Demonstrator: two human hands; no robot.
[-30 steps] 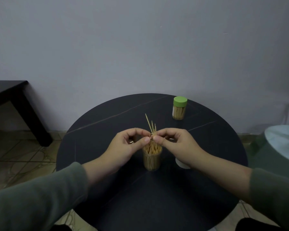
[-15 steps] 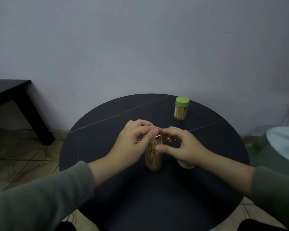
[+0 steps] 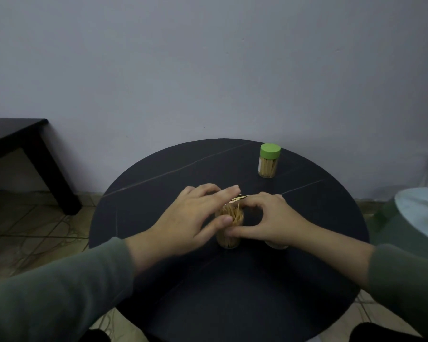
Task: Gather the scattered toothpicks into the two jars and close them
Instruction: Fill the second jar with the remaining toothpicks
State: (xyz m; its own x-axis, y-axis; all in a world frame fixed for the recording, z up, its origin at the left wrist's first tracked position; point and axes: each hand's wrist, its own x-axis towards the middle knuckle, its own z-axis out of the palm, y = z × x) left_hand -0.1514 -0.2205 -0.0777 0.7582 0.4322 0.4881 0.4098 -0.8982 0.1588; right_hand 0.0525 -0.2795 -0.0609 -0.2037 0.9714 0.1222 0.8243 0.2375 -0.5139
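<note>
Black stone-like material, crossed by thin pale veins, forms the round table (image 3: 158, 280), which is taken as the landmark. 2 jars are seen on it. 1 open jar (image 3: 229, 239), a clear cylinder packed with upright pale wooden toothpicks (image 3: 232, 213), stands near the table's centre. 1 closed jar (image 3: 268, 161), also clear and filled with toothpicks, carries a smooth green lid (image 3: 270, 151) and stands at the table's far right edge, well apart from the open jar.

2 hands are seen, each in a grey-green sleeve. The left hand (image 3: 190, 213) is held over the open jar with fingers extended and relaxed, the thumb resting against the jar's side; part of the jar is hidden by it. The right hand (image 3: 269, 218) is curled beside the jar's right side, its thumb tip touching the jar near the rim. A few toothpicks (image 3: 237, 199) lie nearly level across the mouth between the fingertips of both hands; whether they are pinched cannot be told, as the area is blurred.

1 pale rounded object (image 3: 277, 246) is partly hidden beneath the right wrist on the table. Left of the table, 1 dark square-cornered side table (image 3: 22, 134) stands on the tiled floor (image 3: 22, 233). Right of the table, 1 pale green rounded object (image 3: 420, 213) is cut off by the frame.
</note>
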